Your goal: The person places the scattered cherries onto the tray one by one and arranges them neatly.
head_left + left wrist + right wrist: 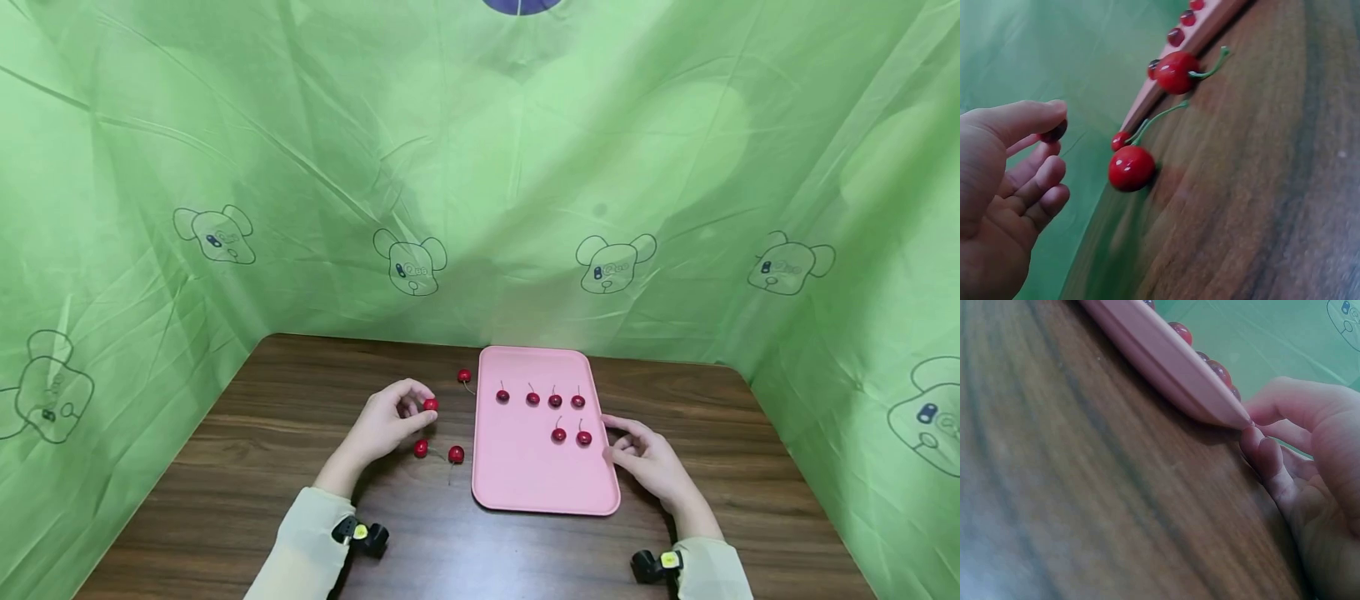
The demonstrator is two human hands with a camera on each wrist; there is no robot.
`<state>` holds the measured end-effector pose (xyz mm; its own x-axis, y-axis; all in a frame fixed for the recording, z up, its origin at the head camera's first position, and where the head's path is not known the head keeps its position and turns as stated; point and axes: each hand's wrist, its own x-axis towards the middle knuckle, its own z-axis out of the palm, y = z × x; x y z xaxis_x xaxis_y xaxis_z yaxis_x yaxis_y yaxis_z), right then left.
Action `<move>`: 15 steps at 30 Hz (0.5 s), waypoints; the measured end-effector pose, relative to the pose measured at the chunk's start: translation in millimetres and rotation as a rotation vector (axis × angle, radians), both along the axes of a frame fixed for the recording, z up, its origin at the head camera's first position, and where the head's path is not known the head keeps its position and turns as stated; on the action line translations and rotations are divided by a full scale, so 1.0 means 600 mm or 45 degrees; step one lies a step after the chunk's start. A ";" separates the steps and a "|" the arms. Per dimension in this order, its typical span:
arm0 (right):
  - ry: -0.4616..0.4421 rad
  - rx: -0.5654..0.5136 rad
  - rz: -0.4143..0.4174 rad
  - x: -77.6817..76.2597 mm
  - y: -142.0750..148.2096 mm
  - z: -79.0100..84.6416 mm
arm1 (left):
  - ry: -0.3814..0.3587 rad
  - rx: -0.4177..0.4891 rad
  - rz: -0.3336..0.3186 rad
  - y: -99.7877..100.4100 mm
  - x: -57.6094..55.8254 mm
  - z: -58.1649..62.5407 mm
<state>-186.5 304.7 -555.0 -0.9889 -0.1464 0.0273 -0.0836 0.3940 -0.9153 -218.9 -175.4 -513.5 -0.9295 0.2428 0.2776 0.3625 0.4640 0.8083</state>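
Observation:
My left hand [386,423] pinches a red cherry [431,404] between thumb and fingertips, raised over the table left of the pink tray [517,487]. In the left wrist view this cherry [1054,132] looks dark and is partly covered by the thumb. Just below that hand lie two cherries with green stems, one cherry [422,448] nearer to it and another cherry [456,454] closer to the tray. At the tray's right side, my right hand [651,462] grips the rim [1238,419] with its fingertips.
Several cherries [555,401] form a row across the tray's upper half, with two more below, including one cherry [583,437] near the right rim. A single cherry [464,376] lies beside the upper left rim. Green cloth [517,208] surrounds the brown wooden table [247,433].

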 end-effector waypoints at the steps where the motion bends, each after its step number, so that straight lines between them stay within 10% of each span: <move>1: -0.001 0.002 -0.002 0.000 0.000 0.000 | 0.022 -0.007 -0.002 0.004 -0.001 0.001; 15: -0.017 0.020 -0.013 -0.001 -0.001 0.004 | 0.174 -0.107 -0.013 0.070 -0.019 0.037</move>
